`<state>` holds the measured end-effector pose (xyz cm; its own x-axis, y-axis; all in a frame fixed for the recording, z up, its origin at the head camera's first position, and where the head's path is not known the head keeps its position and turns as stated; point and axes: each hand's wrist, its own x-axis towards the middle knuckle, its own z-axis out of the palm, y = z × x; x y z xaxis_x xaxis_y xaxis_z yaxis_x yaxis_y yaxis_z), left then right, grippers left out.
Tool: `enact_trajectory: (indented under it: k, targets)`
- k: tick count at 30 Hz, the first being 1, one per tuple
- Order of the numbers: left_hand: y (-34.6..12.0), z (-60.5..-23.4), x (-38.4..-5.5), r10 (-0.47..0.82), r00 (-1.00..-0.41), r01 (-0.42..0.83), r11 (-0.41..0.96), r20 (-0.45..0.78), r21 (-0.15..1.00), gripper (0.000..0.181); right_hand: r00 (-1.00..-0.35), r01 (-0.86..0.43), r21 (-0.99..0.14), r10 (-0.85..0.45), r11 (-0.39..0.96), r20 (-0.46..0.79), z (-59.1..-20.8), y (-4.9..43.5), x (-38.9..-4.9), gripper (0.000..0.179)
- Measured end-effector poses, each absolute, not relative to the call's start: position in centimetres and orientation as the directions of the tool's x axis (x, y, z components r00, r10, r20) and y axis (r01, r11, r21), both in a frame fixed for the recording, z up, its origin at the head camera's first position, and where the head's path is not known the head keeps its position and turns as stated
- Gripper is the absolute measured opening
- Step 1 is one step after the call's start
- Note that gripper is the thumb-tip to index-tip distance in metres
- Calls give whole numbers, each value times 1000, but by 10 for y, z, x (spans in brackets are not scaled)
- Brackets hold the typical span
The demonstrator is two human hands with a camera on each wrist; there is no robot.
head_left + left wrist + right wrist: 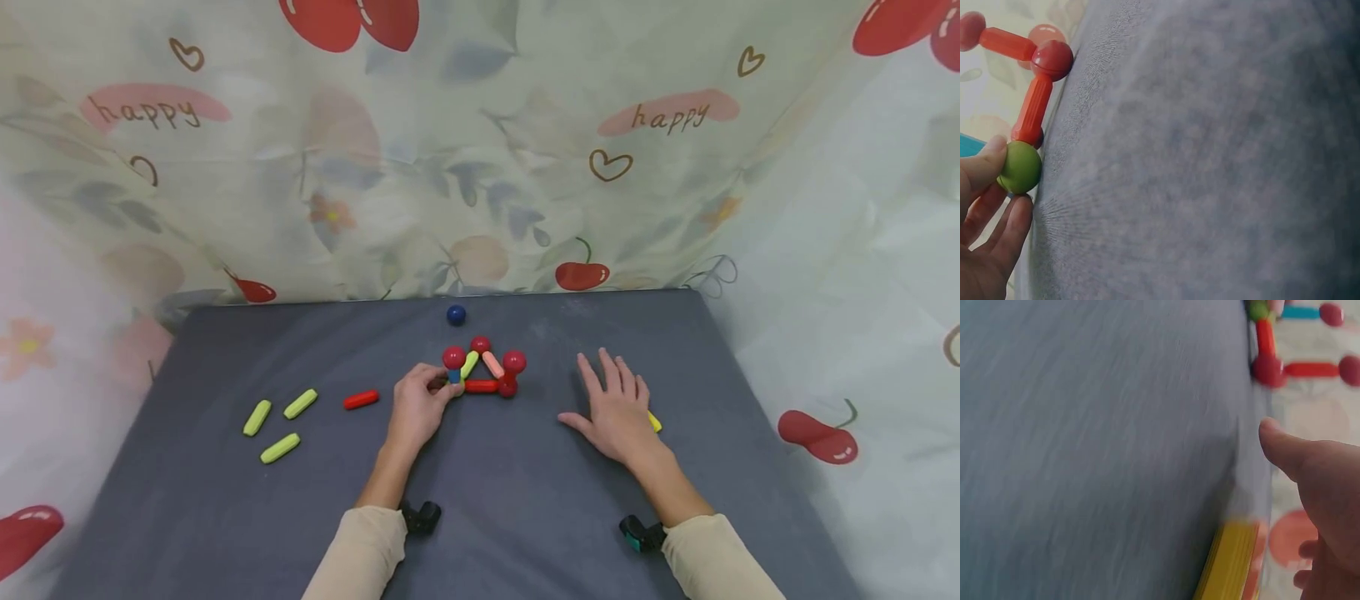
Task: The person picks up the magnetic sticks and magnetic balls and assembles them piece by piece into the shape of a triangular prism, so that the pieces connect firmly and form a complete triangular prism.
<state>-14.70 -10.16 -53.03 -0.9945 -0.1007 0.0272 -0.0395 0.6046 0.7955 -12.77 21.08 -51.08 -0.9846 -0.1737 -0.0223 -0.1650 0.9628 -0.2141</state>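
On the dark grey, cloth-covered worktop [525, 500], just left of centre from where I stand, sits a small triangular frame [481, 386] of smooth, plastic-looking rods and glossy balls. A ribbed red rod [1033, 111] forms its front edge, a yellow-green rod [469, 364] and a pink rod [492, 364] slope to a red ball [480, 343] at the back. The left corner is a green ball [1020, 167], bearing a blue upright rod [453, 376] topped by a red ball; the right corner is red, with a red upright and another red ball on top.

Of the two hands, the left hand [417, 402] pinches the green ball between thumb and fingers. The right hand [617, 415] is spread wide, palm down, holding nothing.

From overhead, the left fingers cover most of the green ball. The left wrist view cuts off the blue upright; the right wrist view blurs the frame and crops its green corner. A yellow rod [655, 422] is mostly hidden by the right hand; beside it, a blurred reddish strip [1254, 569] is hard to identify.
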Motion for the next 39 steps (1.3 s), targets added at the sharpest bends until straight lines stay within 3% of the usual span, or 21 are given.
enact_trajectory:
  k: [4, 10, 13, 18, 22, 25, 31, 39]
  targets:
    - [-102, -531, -147, -110, -994, -47, 602, 25, 797, 35, -989, -138, -227, -144, 964, -10, -512, 235, -123, 86]
    - [-102, -531, -146, -116, -993, -52, 603, 22, 796, 36, -983, -170, -216, -151, 962, 103, -519, 246, -122, 33]
    - [-101, -532, -146, -109, -994, -47, 608, 25, 792, 36, -971, -206, -244, -167, 948, 171, -522, 240, -125, 19]
    - [-101, -532, -147, -100, -995, -41, 614, 26, 788, 37, -957, -267, -432, -183, 861, 227, -506, 212, -136, 26]
    - [-102, -531, -148, -107, -994, -50, 598, 18, 800, 37, -935, -335, -604, -178, 723, 306, -471, 177, -150, 31]
    - [-103, -532, -149, -114, -993, -52, 582, 18, 811, 37, -900, -416, -671, -170, 614, 402, -450, 149, -160, 32]
    - [-104, -532, -149, -119, -992, -40, 569, 35, 821, 36, -866, -497, -686, -255, 531, 430, -443, 106, -176, 32]
    - [-107, -532, -150, -118, -992, -25, 568, 52, 823, 33, -901, -433, -592, -333, 680, 276, -469, 87, -183, 26]
